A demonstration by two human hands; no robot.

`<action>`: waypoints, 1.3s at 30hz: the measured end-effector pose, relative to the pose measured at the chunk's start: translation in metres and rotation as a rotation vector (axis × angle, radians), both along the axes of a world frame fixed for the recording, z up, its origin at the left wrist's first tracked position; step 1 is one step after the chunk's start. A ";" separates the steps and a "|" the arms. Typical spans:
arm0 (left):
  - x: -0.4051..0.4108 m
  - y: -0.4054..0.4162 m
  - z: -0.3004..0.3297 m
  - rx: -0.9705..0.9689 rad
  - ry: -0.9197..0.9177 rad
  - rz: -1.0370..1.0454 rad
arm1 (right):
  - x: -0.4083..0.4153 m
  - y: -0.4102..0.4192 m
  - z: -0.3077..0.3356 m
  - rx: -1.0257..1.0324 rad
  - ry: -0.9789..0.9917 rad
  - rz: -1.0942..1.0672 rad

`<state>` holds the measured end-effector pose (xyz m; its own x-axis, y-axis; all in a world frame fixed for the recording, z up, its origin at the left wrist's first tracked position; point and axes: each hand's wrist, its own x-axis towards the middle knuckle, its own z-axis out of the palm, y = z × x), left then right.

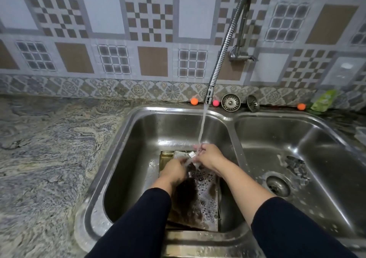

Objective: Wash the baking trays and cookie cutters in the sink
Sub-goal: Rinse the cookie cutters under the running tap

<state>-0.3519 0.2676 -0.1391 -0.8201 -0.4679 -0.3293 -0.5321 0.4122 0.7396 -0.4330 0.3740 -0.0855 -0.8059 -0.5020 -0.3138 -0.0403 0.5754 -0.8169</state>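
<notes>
Two baking trays lie stacked in the left basin [126, 158] of a steel double sink. The gold tray [165, 156] shows at the back, and the tray [206, 200] on top holds dark soapy water. Above them my left hand [172, 171] and my right hand [209, 156] meet under the running water. Together they pinch a small shiny metal cookie cutter [191, 154], which is blurred by the stream. Several dark cookie cutters [297, 167] lie wet in the right basin, near its drain [277, 185].
A flexible steel tap [223, 45] hangs from the tiled wall and pours into the left basin. Two sink strainers [230, 102], small orange and pink balls [194, 101] and a green pouch [322, 100] stand along the back ledge. A granite counter [49, 148] lies to the left.
</notes>
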 end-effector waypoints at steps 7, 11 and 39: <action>-0.008 0.018 0.047 0.892 0.188 0.367 | 0.013 0.008 0.007 -0.254 -0.194 -0.040; -0.008 0.019 0.043 0.952 0.232 0.335 | 0.008 0.016 0.008 -0.228 -0.102 -0.108; -0.009 0.033 0.058 0.690 0.511 0.329 | 0.002 0.023 0.015 -0.100 0.584 0.216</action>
